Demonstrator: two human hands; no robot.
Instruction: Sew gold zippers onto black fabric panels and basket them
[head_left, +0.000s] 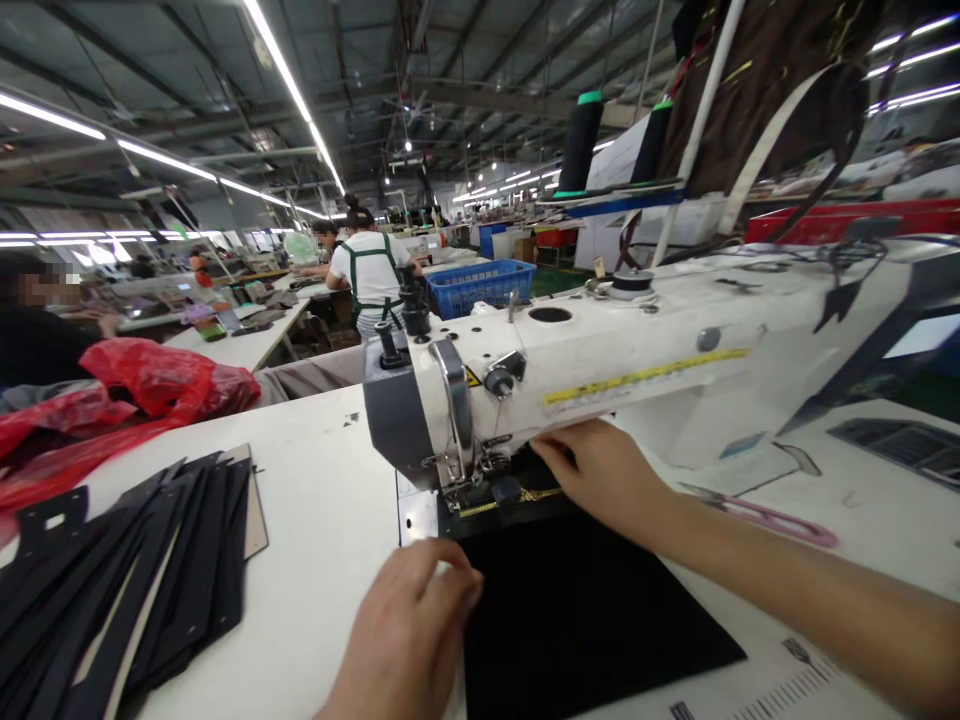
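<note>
Lying partly beneath the white metal sewing machine (637, 365), the flat, black, fabric-like panel (585, 610) is presumably handling light and pliable, favouring edge holds, while left hand (409, 625) and right hand (611, 475) are curling, grip indeterminable.

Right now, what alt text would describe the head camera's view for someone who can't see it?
A person's left hand and right hand work at a white sewing machine, with a black panel and gold zipper at its head. Black strips lie piled at left, near red plastic, in a large workshop.
</note>
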